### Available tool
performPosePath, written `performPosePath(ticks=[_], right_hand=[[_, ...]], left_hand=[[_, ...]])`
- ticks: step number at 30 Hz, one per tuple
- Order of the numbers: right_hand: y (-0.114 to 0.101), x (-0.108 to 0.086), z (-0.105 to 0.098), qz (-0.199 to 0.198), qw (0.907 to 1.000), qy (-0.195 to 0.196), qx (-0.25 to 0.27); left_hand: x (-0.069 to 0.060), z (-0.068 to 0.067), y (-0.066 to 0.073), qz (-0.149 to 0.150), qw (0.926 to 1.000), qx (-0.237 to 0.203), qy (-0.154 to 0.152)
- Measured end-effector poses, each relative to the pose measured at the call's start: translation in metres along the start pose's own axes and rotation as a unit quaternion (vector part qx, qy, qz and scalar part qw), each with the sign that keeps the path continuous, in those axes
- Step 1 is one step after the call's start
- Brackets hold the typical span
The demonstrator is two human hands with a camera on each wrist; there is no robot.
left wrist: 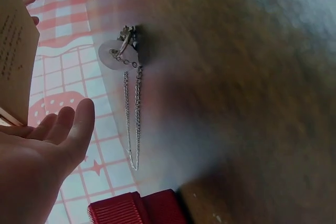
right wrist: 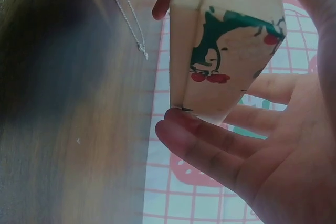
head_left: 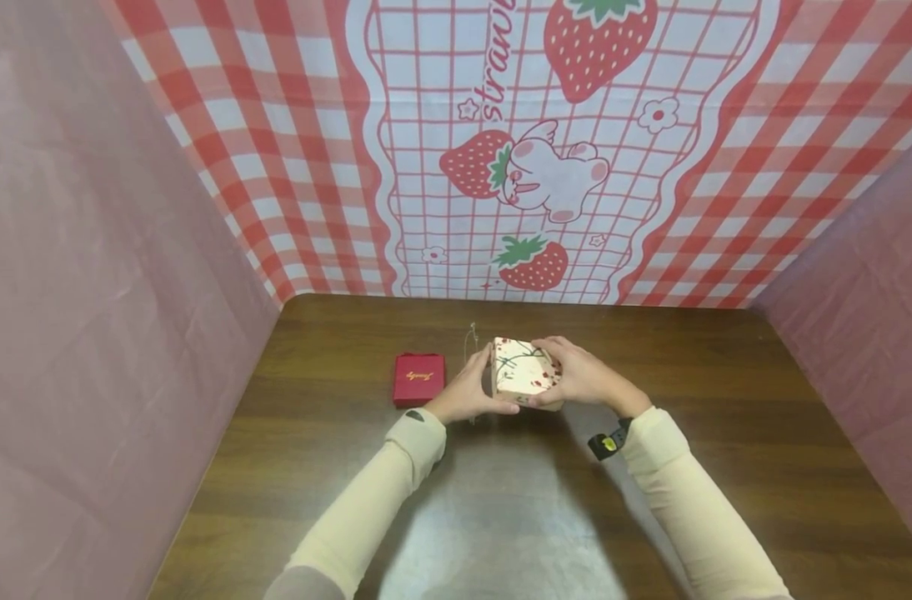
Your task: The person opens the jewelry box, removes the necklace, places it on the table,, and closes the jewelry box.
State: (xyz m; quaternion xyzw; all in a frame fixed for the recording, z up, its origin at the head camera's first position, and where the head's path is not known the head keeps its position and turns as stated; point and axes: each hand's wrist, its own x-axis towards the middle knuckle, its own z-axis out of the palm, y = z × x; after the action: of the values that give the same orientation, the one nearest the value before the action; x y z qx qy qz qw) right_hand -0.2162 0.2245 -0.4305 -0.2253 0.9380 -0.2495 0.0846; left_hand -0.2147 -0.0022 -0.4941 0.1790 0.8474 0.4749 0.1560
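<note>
A small cream box (head_left: pixel 522 371) with green and red floral print is held above the table between both hands. My left hand (head_left: pixel 471 392) grips its left end, with the thumb along the near side. Lines of script show on one box face (left wrist: pixel 11 40) in the left wrist view. On the right, my right hand (head_left: pixel 587 377) holds the box between thumb and fingers. Its fingertips touch a lower corner in the right wrist view, where red cherry-like shapes decorate the box side (right wrist: pixel 231 61). A thin silver chain necklace (left wrist: pixel 138 98) lies near my left hand.
A red box (head_left: pixel 418 380) with gold lettering sits on the brown wooden table (head_left: pixel 313 500), left of my left hand. A strawberry-print checkered cloth (head_left: pixel 531 167) hangs behind the table. Pinkish sheets (head_left: pixel 111 275) enclose both sides.
</note>
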Motion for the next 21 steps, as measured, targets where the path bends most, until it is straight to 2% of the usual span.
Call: performPosePath(ticks=[13, 21], right_hand=[[0.0014, -0.0034, 0.0019, -0.01, 0.9997, 0.011, 0.021], [-0.0015, -0.0036, 0.0001, -0.023, 0.9993, 0.018, 0.024]], left_hand=[[-0.0014, 0.0001, -0.0001, 0.008, 0.9995, -0.017, 0.026], [-0.0038, 0.0003, -0.0009, 0.002, 0.9993, -0.023, 0.029]])
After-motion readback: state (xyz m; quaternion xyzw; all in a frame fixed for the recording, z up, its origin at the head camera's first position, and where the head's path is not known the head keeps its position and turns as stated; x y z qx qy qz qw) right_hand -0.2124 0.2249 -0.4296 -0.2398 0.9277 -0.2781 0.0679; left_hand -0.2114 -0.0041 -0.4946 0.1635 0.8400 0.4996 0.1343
